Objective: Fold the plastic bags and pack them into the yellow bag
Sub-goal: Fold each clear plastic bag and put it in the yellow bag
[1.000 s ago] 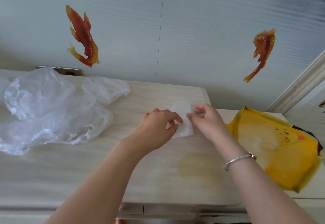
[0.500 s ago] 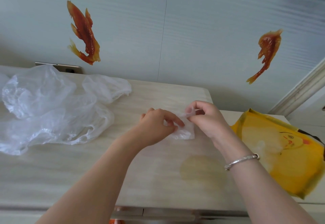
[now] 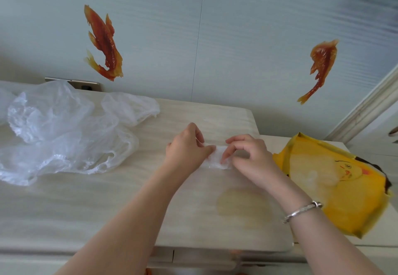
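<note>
Since half a second ago both hands have shifted along the folded bag (image 3: 216,160): the left hand (image 3: 187,150) now sits at its left end and the right hand (image 3: 247,156) has dropped from its top edge onto its right part. Left thumb and fingers pinch the bag's upper left edge; the fingertips are hidden behind the knuckles. Right fingers (image 3: 228,155) curl down and pinch the bag at its middle, though motion blur makes the exact grip hard to read. Only a small white strip of the bag shows between the two hands, lying on the surface (image 3: 107,199). Well left of the left hand lies a heap of loose bags (image 3: 64,132), cut off at the frame's left edge. Just right of the right wrist lies the yellow bag (image 3: 336,188), flat, its near corner blurred. A bracelet (image 3: 301,211) circles the right wrist. Two fish stickers (image 3: 103,41) hang on the wall beyond the hands.
</note>
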Motion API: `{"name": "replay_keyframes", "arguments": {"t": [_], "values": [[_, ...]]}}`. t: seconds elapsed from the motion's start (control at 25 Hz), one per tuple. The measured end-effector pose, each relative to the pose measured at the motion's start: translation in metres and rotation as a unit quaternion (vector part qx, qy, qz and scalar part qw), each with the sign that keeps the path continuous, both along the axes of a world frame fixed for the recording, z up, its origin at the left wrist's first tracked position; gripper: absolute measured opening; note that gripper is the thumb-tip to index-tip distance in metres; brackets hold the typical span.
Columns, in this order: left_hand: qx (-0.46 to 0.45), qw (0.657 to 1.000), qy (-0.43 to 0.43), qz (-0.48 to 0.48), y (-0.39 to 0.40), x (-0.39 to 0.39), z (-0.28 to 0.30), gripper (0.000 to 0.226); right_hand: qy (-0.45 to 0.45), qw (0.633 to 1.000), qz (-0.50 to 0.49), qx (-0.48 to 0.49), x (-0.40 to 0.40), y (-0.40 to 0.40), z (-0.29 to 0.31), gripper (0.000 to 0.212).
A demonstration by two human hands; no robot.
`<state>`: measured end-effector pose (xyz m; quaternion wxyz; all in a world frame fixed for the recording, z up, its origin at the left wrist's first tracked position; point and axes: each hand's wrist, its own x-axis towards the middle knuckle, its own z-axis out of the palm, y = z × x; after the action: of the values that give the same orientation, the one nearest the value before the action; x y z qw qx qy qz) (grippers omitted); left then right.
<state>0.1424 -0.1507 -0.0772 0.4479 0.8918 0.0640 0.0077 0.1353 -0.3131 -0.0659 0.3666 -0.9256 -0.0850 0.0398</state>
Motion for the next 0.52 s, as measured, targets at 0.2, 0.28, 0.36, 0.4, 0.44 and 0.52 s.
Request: {"name": "replay_keyframes", "arguments": {"t": [0.2, 0.28, 0.36, 0.4, 0.44, 0.52], "values": [[0.079, 0.996, -0.046, 0.014, -0.011, -0.005, 0.001, 0.020, -0.107, 0.980, -0.039, 0.164, -0.008, 0.007, 0.007, 0.022], [0.080, 0.995, -0.055, 0.020, -0.012, -0.006, 0.000, 0.019, -0.160, 0.984, -0.008, 0.078, -0.010, 0.013, 0.000, 0.018], [0.084, 0.994, -0.064, 0.025, -0.012, -0.006, -0.002, 0.018, -0.160, 0.986, 0.021, -0.032, -0.007, 0.015, -0.011, 0.035], [0.091, 0.993, -0.070, 0.025, -0.012, -0.005, -0.003, 0.018, -0.143, 0.986, 0.029, -0.082, -0.005, 0.015, -0.015, 0.040], [0.100, 0.992, -0.074, 0.027, -0.011, -0.005, -0.004, 0.017, -0.126, 0.984, 0.035, -0.125, -0.003, 0.014, -0.017, 0.043], [0.129, 0.989, -0.072, 0.029, -0.008, -0.004, -0.005, 0.015, -0.094, 0.975, 0.038, -0.196, -0.001, 0.009, -0.020, 0.044]]}}
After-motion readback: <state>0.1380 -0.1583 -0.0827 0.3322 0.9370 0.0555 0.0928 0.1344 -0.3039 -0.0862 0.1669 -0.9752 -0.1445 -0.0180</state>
